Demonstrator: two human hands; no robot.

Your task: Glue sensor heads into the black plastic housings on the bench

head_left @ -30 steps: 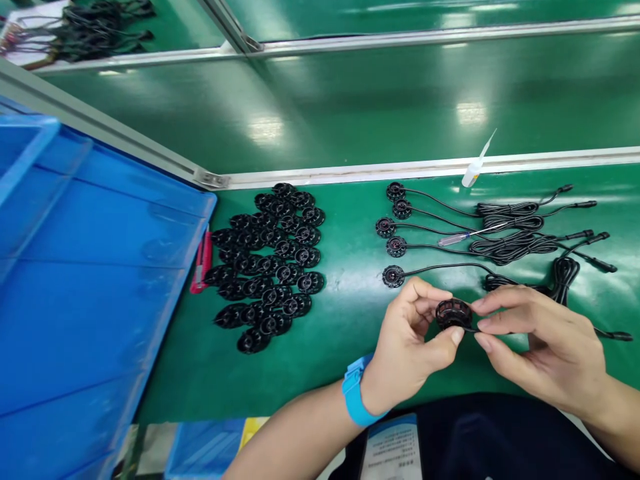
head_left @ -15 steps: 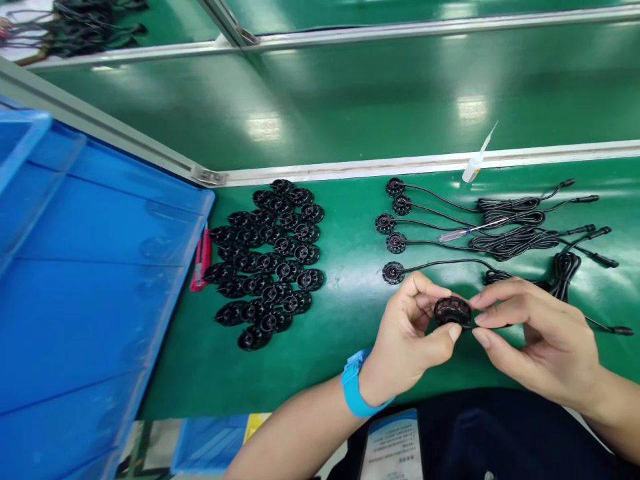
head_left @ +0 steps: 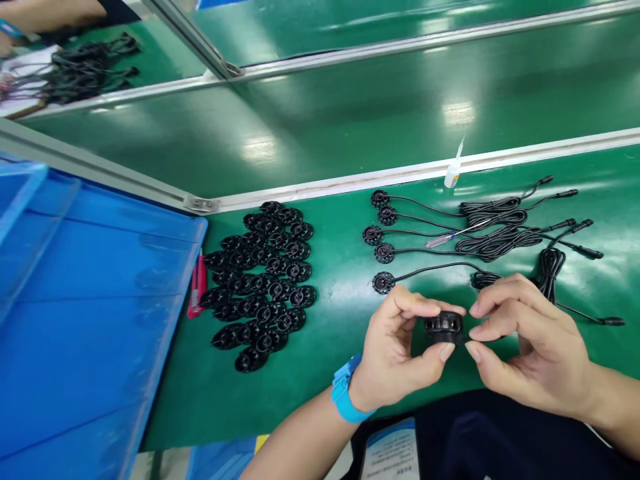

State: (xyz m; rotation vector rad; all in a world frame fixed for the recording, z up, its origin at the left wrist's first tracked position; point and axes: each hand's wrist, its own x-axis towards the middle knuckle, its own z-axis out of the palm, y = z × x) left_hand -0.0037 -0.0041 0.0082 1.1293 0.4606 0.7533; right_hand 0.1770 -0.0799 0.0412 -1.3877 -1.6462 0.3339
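Observation:
My left hand [head_left: 397,350] and my right hand [head_left: 525,343] pinch a small round black ribbed part [head_left: 443,327] between thumbs and fingers, just above the green mat [head_left: 340,347]. A thin black cable runs from the part under my right hand. A blue wristband [head_left: 345,397] circles my left wrist. To the left lies a pile of several loose black round parts [head_left: 263,280]. Behind my hands lie several black round parts with cables [head_left: 383,252], their leads coiled to the right [head_left: 495,230].
A big blue plastic crate [head_left: 90,313] fills the left side. A red-handled tool [head_left: 196,285] lies by its edge. A small white glue bottle [head_left: 454,172] stands at the aluminium rail [head_left: 400,175]. A thin screwdriver [head_left: 443,239] rests across the cables. Another person's arm shows top left.
The view has tipped so everything sits slightly lower and left. My hands have turned the black part a little between the fingers, still holding it.

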